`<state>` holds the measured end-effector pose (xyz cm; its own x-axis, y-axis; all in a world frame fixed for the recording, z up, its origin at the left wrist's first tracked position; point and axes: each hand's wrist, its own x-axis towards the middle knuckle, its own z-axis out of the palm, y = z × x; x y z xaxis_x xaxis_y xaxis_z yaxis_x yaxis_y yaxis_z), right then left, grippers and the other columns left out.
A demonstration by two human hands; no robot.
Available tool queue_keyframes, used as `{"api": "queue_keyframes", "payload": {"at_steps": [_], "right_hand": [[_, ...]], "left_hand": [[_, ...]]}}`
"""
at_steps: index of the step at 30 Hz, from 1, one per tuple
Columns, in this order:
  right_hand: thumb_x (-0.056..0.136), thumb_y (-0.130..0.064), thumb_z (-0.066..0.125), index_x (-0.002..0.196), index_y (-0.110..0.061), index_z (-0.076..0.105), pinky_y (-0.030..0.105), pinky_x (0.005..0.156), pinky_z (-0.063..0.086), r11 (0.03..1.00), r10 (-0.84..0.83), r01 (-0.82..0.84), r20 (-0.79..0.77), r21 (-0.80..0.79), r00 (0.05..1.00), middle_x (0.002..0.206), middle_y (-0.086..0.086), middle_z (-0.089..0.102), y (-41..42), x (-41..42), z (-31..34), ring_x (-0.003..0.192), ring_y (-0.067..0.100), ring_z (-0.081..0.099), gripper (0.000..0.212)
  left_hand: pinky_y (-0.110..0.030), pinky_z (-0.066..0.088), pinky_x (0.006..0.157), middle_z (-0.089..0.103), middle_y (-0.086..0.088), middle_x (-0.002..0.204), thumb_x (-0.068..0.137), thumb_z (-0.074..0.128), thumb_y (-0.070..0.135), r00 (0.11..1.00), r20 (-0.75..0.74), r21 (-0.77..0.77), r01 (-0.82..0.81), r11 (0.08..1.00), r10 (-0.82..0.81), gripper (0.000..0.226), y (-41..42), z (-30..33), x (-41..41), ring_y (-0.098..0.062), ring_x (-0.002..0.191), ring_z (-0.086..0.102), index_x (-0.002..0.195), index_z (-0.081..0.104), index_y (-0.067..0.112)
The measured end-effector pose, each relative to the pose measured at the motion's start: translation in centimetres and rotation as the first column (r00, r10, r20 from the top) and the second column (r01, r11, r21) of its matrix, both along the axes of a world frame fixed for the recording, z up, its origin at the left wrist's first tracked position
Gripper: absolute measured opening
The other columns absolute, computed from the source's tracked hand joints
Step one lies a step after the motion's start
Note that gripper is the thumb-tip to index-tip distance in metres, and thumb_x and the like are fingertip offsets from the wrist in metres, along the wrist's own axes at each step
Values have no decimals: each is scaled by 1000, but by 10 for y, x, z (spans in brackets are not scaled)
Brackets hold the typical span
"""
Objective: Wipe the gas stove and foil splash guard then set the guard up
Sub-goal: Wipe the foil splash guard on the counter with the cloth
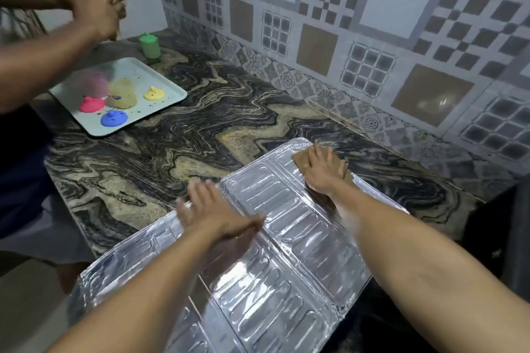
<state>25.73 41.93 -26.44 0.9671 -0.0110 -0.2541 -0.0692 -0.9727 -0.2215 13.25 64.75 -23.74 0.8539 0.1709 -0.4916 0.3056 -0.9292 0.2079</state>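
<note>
Shiny ribbed foil guard [275,238] lies flat, overhanging the marble surface [177,152] edge. Left hand [212,215] presses flat, fingers straight; right hand [324,172] flat on a brown cloth [301,159].

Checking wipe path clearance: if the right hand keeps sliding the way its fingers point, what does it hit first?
The right hand presses a brown cloth flat near the foil splash guard far edge, fingers pointing toward the wall. Straight on, it would probably leave the guard onto bare countertop, then meet the tiled wall. Depth is uncertain.
</note>
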Motion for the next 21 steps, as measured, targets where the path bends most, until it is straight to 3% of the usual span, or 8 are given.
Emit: {"api": "queue_keyframes", "payload": {"at_steps": [2,4,10,18,21], "right_hand": [[104,-42,13,155,-29,-7,56,112,-18,1000,10,-10,4,3,1000,161,-7,-21,1,-1,-2,147,26,-20,56],[103,-48,11,153,-40,-6,56,109,-21,1000,22,-22,4,4,1000,160,-7,-23,0,0,-3,147,27,-22,53],[102,-39,16,153,-39,-6,59,111,-19,1000,-22,23,25,-9,999,161,-3,-22,4,-6,-2,146,29,-23,56],[101,-37,20,154,-34,-5,61,112,-15,945,-328,328,1,5,945,162,2,-19,-35,-60,2,147,32,-21,59],[101,-36,29,153,-36,8,59,114,-4,893,-448,449,-12,26,894,164,4,-9,-51,-84,6,148,33,-11,56]], "left_hand": [[-58,-18,113,-40,-12,149,53,39,96,976,128,67,169,983,-177,144,-16,-9,7,-29,139,-35,147,-26,9],[-58,-14,115,-36,-7,152,61,48,89,954,126,52,267,962,-272,136,-25,-16,15,-25,142,-32,149,-21,11],[-58,-9,116,-28,-5,157,66,57,79,966,40,28,256,966,-257,131,-32,-18,24,-22,145,-24,150,-19,12],[-60,-8,116,-29,-4,156,63,56,82,965,47,22,258,966,-259,134,-29,-22,26,-22,145,-25,150,-19,14],[-60,-7,116,-28,-4,157,61,58,82,965,41,26,257,966,-258,137,-29,-23,29,-23,146,-23,150,-19,13]]}}
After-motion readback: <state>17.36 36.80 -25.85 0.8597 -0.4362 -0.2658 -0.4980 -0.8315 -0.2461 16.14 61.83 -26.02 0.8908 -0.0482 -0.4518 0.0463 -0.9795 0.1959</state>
